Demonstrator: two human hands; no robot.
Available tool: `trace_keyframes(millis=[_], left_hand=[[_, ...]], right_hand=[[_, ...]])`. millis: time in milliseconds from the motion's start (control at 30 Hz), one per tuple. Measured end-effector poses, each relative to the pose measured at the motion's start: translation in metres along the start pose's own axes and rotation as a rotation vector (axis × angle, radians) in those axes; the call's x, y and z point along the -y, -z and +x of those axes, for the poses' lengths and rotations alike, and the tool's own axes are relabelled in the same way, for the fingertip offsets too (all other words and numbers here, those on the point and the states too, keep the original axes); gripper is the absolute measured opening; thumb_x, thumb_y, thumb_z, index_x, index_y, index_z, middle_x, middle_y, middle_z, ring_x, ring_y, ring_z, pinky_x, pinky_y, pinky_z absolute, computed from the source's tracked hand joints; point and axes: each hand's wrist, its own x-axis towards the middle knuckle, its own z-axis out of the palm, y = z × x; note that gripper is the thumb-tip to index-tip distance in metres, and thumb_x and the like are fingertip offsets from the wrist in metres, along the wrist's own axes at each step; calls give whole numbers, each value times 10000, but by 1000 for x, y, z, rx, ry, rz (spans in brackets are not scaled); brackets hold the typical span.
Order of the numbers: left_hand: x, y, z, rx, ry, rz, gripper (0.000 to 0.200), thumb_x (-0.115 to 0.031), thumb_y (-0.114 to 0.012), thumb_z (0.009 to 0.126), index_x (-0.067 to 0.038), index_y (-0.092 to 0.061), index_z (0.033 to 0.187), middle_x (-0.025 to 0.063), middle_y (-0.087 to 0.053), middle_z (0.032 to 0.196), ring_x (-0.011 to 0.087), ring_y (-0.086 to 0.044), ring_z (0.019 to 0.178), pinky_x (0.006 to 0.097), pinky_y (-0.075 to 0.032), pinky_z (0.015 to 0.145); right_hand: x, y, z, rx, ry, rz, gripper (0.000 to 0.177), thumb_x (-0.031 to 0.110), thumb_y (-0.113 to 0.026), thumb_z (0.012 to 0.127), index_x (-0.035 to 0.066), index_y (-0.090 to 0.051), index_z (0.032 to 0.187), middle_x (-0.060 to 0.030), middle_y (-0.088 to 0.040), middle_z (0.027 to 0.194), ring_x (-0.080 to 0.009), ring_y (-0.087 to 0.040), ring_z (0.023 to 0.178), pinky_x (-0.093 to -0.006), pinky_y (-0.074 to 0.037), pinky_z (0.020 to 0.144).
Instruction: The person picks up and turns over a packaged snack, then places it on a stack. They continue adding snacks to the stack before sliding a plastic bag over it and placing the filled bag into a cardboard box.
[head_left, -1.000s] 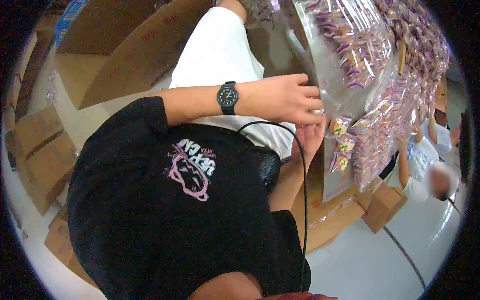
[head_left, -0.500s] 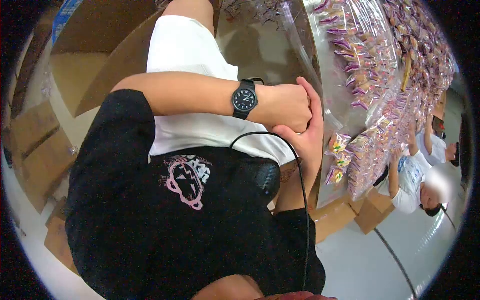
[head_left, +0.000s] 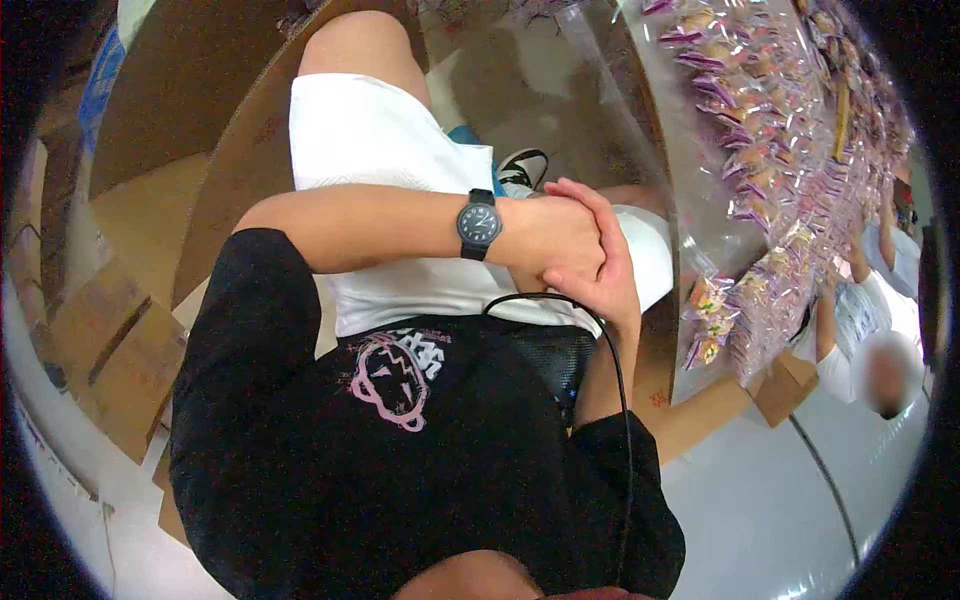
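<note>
My left hand lies across my lap, curled closed, its fingertips tucked out of sight. Around it wraps my right hand, with its fingers over the far side and its thumb on the near side. A black wristwatch with a dark dial is on my left wrist. Beneath both forearms are white shorts. A black cable loops close below the hands and runs down over the black T-shirt. Whether anything is inside the left hand is hidden.
Rows of small clear-and-purple snack packets cover the work surface on my right. Three packets lie at its near edge. Cardboard boxes stand on my left. Two people in light shirts, one a nearer co-worker, work at the far right.
The view has shifted, so my body and hands sit slightly lower. A shoe and my right knee now show beyond the hands. Both hands stay clasped together.
</note>
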Motion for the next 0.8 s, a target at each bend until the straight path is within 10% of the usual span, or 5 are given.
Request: trace_keyframes(millis=[800], left_hand=[[34,-26,-2,83,-94,-20,305,-309,-761,710,-61,-730,884,134,-747,903,343,-721,878,451,-558,766]], right_hand=[[-11,5,30,-43,-280,78,337,290,-720,993,28,-650,1194,-81,-705,1150,-156,-620,1086,-320,-485,982]])
